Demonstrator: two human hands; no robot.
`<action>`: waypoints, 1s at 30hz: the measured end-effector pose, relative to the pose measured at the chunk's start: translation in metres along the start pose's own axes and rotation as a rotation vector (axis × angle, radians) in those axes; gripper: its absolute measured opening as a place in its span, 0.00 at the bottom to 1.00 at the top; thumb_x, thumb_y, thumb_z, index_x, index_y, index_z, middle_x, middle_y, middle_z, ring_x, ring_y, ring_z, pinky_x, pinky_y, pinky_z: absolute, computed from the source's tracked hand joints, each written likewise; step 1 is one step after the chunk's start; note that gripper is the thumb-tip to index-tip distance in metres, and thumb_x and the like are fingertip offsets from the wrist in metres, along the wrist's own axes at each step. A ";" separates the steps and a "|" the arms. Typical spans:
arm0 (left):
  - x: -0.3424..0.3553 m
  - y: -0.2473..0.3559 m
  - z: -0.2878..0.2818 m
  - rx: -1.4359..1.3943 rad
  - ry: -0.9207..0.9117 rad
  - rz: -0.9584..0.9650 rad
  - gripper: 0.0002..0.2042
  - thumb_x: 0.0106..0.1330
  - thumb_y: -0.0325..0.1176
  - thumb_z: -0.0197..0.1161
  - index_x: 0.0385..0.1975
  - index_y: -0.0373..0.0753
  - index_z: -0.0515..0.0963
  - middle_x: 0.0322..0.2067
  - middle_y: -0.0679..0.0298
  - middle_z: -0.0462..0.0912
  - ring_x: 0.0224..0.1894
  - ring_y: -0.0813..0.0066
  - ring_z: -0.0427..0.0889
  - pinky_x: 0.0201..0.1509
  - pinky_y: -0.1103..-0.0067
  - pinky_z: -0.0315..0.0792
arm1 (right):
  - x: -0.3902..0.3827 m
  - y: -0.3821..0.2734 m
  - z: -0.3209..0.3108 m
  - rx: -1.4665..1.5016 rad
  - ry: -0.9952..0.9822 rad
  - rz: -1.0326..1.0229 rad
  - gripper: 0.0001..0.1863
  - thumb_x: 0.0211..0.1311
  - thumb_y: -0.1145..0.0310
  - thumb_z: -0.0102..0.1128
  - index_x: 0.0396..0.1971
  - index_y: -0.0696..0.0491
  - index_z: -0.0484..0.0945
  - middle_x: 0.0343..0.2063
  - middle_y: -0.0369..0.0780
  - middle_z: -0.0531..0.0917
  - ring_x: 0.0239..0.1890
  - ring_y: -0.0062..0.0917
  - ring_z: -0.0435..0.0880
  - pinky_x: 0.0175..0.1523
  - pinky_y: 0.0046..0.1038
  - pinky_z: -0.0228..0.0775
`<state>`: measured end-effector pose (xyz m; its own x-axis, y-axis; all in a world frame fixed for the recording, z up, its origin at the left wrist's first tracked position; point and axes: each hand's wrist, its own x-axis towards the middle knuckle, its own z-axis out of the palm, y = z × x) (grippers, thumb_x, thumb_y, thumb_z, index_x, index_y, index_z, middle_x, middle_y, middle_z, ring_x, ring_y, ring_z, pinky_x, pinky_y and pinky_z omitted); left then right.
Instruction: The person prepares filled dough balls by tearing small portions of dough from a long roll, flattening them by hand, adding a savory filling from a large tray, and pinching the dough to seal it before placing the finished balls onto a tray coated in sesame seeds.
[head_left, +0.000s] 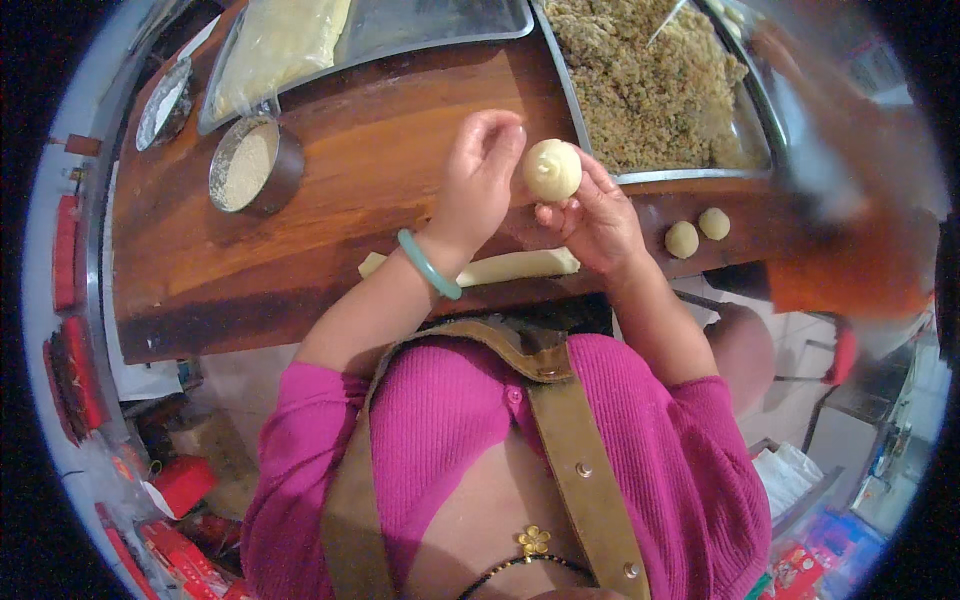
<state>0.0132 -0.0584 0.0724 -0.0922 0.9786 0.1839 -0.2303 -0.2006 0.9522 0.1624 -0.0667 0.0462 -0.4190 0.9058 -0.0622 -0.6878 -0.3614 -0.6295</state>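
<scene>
My right hand [603, 222] is closed around a round filled dough ball [552, 171] with a small twisted knob on top, held just above the table. Beside it, to the left, is my left hand [482, 168], apart from the ball. Its fingers curl in toward the thumb, and anything between them is hidden. A green bangle [428, 264] circles my left wrist. Under that wrist a pale dough log [522, 266] lies along the table's near edge. Two finished-looking round dough balls [682, 240] rest to the right of my right hand.
A metal tray [690, 176] of crumbly brown filling stands at the back right. At the back left are another tray [440, 38] with a pale dough slab, a round tin [272, 180] of pale powder and a bowl [165, 105]. Another person's blurred arm [830, 130] is at the right.
</scene>
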 end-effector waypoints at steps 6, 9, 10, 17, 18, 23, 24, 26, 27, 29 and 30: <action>-0.006 0.010 0.007 0.529 -0.167 0.361 0.04 0.56 0.27 0.55 0.27 0.35 0.69 0.27 0.58 0.70 0.31 0.65 0.70 0.37 0.74 0.65 | -0.009 -0.013 -0.006 -0.197 0.103 -0.238 0.21 0.51 0.75 0.58 0.48 0.59 0.68 0.45 0.42 0.73 0.46 0.30 0.74 0.47 0.30 0.70; -0.006 -0.004 0.016 0.450 -0.178 0.226 0.03 0.58 0.27 0.53 0.28 0.35 0.69 0.28 0.60 0.70 0.32 0.68 0.70 0.38 0.76 0.66 | -0.013 -0.020 -0.018 -0.779 0.134 -0.581 0.20 0.47 0.76 0.60 0.43 0.61 0.72 0.46 0.42 0.72 0.50 0.28 0.70 0.53 0.29 0.64; -0.008 -0.009 0.017 0.428 -0.177 0.181 0.03 0.58 0.27 0.53 0.29 0.35 0.69 0.29 0.60 0.70 0.33 0.70 0.70 0.38 0.77 0.66 | -0.017 -0.024 -0.018 -0.871 0.123 -0.642 0.20 0.46 0.75 0.62 0.42 0.60 0.73 0.46 0.42 0.72 0.51 0.26 0.68 0.54 0.27 0.62; -0.017 -0.011 0.031 0.282 -0.342 -0.042 0.05 0.58 0.28 0.54 0.31 0.34 0.70 0.30 0.61 0.71 0.32 0.70 0.72 0.37 0.77 0.68 | -0.065 -0.061 -0.038 -0.157 0.433 -0.300 0.23 0.54 0.74 0.50 0.52 0.57 0.62 0.47 0.45 0.72 0.47 0.33 0.73 0.44 0.32 0.72; -0.017 -0.009 0.030 0.467 -0.482 -0.017 0.07 0.58 0.29 0.54 0.32 0.33 0.70 0.31 0.59 0.72 0.34 0.68 0.72 0.39 0.76 0.67 | -0.078 -0.075 -0.057 -0.126 0.398 -0.353 0.22 0.53 0.75 0.50 0.51 0.57 0.63 0.47 0.45 0.71 0.47 0.34 0.73 0.44 0.33 0.72; -0.036 -0.014 0.007 1.037 -0.888 0.080 0.17 0.48 0.36 0.63 0.32 0.32 0.69 0.33 0.51 0.70 0.38 0.54 0.70 0.43 0.68 0.66 | -0.133 -0.154 -0.096 -1.071 0.774 -0.559 0.18 0.51 0.77 0.55 0.45 0.57 0.72 0.44 0.41 0.74 0.43 0.25 0.75 0.45 0.24 0.69; -0.042 -0.012 0.006 1.119 -0.906 0.087 0.17 0.47 0.37 0.65 0.31 0.32 0.69 0.32 0.50 0.69 0.37 0.54 0.70 0.42 0.67 0.66 | -0.135 -0.165 -0.108 -1.488 0.776 -0.712 0.17 0.49 0.77 0.56 0.43 0.55 0.74 0.44 0.40 0.75 0.44 0.26 0.75 0.45 0.24 0.69; -0.045 -0.011 0.001 1.215 -0.966 0.068 0.21 0.42 0.37 0.68 0.30 0.32 0.68 0.34 0.49 0.68 0.40 0.53 0.68 0.44 0.67 0.65 | -0.131 -0.177 -0.121 -1.998 0.868 -0.553 0.17 0.47 0.76 0.57 0.41 0.54 0.75 0.45 0.40 0.75 0.44 0.30 0.75 0.47 0.27 0.68; -0.046 -0.014 -0.003 1.251 -0.975 0.074 0.21 0.42 0.37 0.68 0.30 0.32 0.67 0.34 0.49 0.68 0.40 0.54 0.68 0.45 0.67 0.65 | -0.131 -0.175 -0.144 -2.080 0.854 -0.344 0.17 0.46 0.75 0.57 0.41 0.54 0.75 0.45 0.41 0.74 0.45 0.32 0.75 0.48 0.29 0.67; -0.044 -0.023 -0.009 1.303 -0.982 0.110 0.18 0.43 0.35 0.67 0.28 0.32 0.67 0.32 0.50 0.69 0.38 0.54 0.69 0.43 0.67 0.66 | -0.124 -0.166 -0.186 -2.177 0.863 -0.097 0.18 0.46 0.72 0.58 0.42 0.53 0.75 0.47 0.43 0.73 0.48 0.36 0.73 0.52 0.31 0.64; -0.042 -0.025 -0.011 1.281 -0.972 0.102 0.17 0.43 0.35 0.66 0.27 0.33 0.68 0.31 0.50 0.69 0.38 0.55 0.70 0.43 0.67 0.66 | -0.116 -0.168 -0.177 -2.229 0.825 -0.136 0.18 0.46 0.72 0.57 0.42 0.52 0.75 0.48 0.43 0.72 0.48 0.36 0.72 0.52 0.31 0.64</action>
<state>0.0122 -0.0952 0.0376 0.6780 0.7213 -0.1414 0.7051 -0.5838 0.4025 0.4319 -0.0715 0.0220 0.1686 0.9620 0.2146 0.9766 -0.1335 -0.1688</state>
